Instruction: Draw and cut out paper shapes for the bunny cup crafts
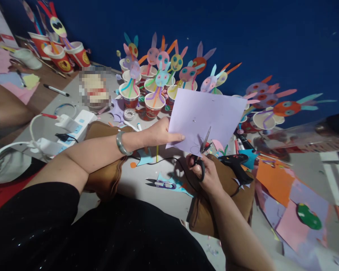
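My left hand (161, 134) pinches the left edge of a lilac paper sheet (211, 109), thumb on top and fingers behind it. Small loops are drawn in pencil near the sheet's lower edge. A pair of black-handled scissors (201, 160) is in my right hand (207, 175), with fingers in the handle loops. The blades point up across the sheet's bottom edge beside the drawn loops; I cannot tell whether they bite into it. On the table below lie purple thread snips (161, 183) on a light blue paper scrap (180, 191).
Behind the sheet stand several paper cups (154, 103) bearing paper rabbit heads. A black glue gun (237, 167) rests by my right hand, its cord crossing the table. At left are a power strip (80, 126) and another person's arm (9, 99). Coloured paper (274, 180) lies right.
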`<state>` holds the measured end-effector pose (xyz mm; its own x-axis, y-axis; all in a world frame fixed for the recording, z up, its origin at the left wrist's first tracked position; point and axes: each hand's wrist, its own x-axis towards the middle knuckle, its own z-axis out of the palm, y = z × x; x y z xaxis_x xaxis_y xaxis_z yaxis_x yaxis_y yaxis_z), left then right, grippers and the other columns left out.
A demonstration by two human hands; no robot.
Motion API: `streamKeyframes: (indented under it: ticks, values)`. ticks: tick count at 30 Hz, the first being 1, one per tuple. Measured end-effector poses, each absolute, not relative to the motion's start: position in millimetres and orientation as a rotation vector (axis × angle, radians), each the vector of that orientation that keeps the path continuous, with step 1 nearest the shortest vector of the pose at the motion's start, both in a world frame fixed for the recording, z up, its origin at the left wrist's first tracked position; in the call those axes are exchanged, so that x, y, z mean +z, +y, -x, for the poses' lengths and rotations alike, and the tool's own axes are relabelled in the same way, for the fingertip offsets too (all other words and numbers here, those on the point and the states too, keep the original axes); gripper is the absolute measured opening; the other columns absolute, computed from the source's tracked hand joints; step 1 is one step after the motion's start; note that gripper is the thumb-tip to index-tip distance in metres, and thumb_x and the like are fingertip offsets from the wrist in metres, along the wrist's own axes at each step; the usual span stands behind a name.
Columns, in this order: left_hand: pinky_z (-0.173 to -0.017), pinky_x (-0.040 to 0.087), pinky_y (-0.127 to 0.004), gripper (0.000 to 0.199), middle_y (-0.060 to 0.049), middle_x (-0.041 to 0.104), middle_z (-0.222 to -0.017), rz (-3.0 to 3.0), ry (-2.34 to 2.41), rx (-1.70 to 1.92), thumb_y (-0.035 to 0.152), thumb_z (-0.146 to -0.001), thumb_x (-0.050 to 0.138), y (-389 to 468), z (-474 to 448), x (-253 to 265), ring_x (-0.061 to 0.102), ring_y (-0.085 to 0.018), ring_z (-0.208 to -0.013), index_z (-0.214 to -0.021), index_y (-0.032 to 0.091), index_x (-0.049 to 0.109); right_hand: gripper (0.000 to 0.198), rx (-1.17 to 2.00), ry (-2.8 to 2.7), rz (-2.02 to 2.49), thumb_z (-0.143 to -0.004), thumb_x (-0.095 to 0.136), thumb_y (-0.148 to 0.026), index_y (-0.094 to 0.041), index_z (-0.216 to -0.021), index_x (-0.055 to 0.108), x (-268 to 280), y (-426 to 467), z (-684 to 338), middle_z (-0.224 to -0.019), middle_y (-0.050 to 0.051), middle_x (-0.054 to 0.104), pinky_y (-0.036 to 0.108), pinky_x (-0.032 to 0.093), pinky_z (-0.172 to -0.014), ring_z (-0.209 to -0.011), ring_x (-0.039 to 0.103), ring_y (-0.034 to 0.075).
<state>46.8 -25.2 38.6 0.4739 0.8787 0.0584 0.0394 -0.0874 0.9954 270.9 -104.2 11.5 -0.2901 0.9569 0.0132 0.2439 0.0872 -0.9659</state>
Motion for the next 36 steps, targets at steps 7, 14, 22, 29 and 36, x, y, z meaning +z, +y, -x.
streamKeyframes:
  ticks: [7, 14, 22, 29, 36]
  values:
    - [-0.088, 0.058, -0.045, 0.045, -0.010, 0.074, -0.094, -1.501, 0.832, 0.861, 0.044, -0.071, 0.081, -24.5, -46.6, 37.2, 0.068, -0.026, -0.093, -0.099, 0.013, 0.067, 0.063, 1.234, -1.635, 1.221, -0.071, 0.064, -0.083, -0.021, -0.067, 0.053, 12.5, -104.3, -269.8, -0.066, 0.001, 0.052, 0.029, 0.039, -0.058, -0.062, 0.045, 0.015]
    - [-0.089, 0.057, -0.045, 0.038, -0.009, 0.072, -0.091, -1.546, 0.837, 0.869, 0.038, -0.074, 0.077, -23.6, -45.9, 37.1, 0.068, -0.026, -0.093, -0.100, 0.012, 0.067, 0.063, 1.225, -1.655, 1.216, -0.072, 0.063, -0.083, -0.021, -0.066, 0.053, 12.1, -103.6, -269.9, -0.064, 0.001, 0.053, 0.029, 0.038, -0.057, -0.059, 0.044, 0.015]
    - [-0.088, 0.058, -0.044, 0.039, -0.011, 0.073, -0.098, -1.528, 0.803, 0.847, 0.039, -0.075, 0.077, -22.7, -43.8, 38.3, 0.068, -0.026, -0.094, -0.100, 0.012, 0.068, 0.065, 1.215, -1.648, 1.248, -0.070, 0.062, -0.085, -0.021, -0.065, 0.053, 13.4, -103.6, -269.7, -0.064, 0.001, 0.054, 0.029, 0.039, -0.056, -0.059, 0.045, 0.014]
    - [-0.083, 0.058, -0.043, 0.034, -0.010, 0.073, -0.091, -1.551, 0.819, 0.835, 0.040, -0.074, 0.078, -20.7, -40.8, 41.9, 0.068, -0.025, -0.088, -0.092, 0.012, 0.070, 0.064, 1.230, -1.633, 1.243, -0.070, 0.065, -0.083, -0.020, -0.065, 0.054, 11.8, -103.4, -270.9, -0.063, 0.000, 0.054, 0.028, 0.037, -0.055, -0.057, 0.043, 0.013]
    - [-0.086, 0.058, -0.046, 0.041, -0.008, 0.073, -0.089, -1.485, 0.740, 0.844, 0.045, -0.069, 0.083, -17.8, -41.4, 41.2, 0.068, -0.026, -0.089, -0.091, 0.014, 0.071, 0.062, 1.235, -1.623, 1.235, -0.071, 0.066, -0.081, -0.020, -0.065, 0.054, 12.0, -102.8, -271.1, -0.062, 0.000, 0.052, 0.028, 0.036, -0.055, -0.058, 0.044, 0.014]
